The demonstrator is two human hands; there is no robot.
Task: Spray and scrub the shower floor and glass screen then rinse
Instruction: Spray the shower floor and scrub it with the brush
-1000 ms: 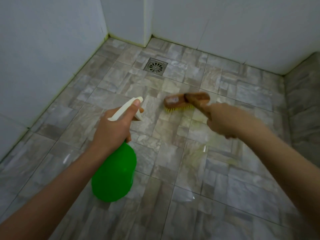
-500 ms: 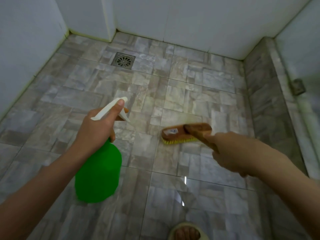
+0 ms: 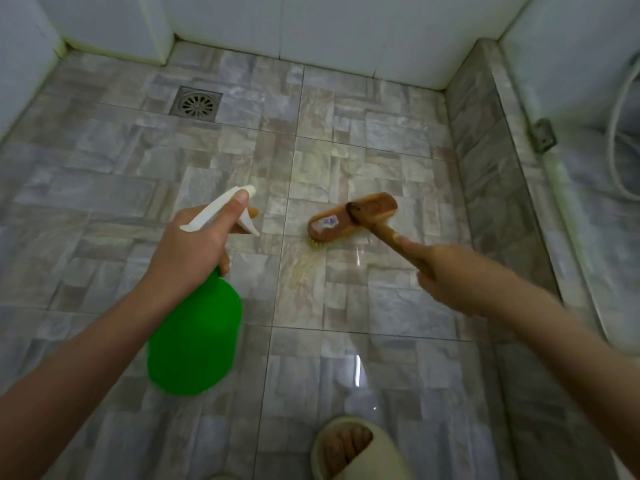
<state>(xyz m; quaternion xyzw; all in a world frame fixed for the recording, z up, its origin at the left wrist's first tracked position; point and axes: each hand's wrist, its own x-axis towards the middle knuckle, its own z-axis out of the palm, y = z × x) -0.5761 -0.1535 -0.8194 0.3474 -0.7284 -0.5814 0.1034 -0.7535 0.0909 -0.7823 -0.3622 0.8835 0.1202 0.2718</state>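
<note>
One patch of floor under the brush, most of the job left to do.
Your left grip [image 3: 194, 251] was wrapped round the neck of the green spray bottle [image 3: 195, 337], held above the floor [image 3: 104, 188]. Your right grip [image 3: 446, 275] was clamped on the handle of the brush [image 3: 353, 216], its bristles down on a wet, yellowish patch [image 3: 304, 268] of the middle tiles. By that, you were on the floor scrub. The tiles by the drain [image 3: 196, 105] looked unworked, no glass screen could be judged, and rinsing seemed not yet begun.
</note>
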